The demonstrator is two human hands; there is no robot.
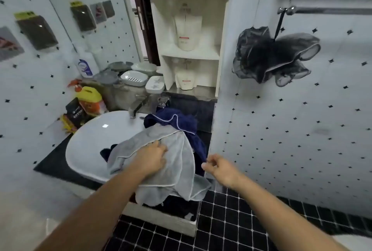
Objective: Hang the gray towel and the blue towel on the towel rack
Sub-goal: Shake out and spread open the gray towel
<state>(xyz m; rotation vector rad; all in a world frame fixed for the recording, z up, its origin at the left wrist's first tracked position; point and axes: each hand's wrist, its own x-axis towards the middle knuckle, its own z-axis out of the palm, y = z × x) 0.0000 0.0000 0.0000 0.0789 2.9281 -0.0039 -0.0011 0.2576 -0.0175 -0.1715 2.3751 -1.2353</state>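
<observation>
The gray towel (177, 172) lies crumpled over the right rim of the white sink (96, 140) and hangs down the cabinet front. Under and behind it lies the blue towel (175, 120), dark navy with a pale edge. My left hand (152, 157) rests on top of the gray towel, its fingers curled into the cloth. My right hand (219, 167) hovers just right of the towels with loosely curled fingers, its fingertips close to the blue towel's hanging edge; whether it pinches the cloth is unclear. The chrome towel rack (330, 10) is on the tiled wall at the upper right.
A dark mesh bath sponge (271, 55) hangs from a hook on the rack. A faucet (136, 105), soap dishes (133, 77) and bottles (89, 99) crowd the counter behind the sink. White shelves (191, 53) hold refill pouches. Black tiles cover the floor.
</observation>
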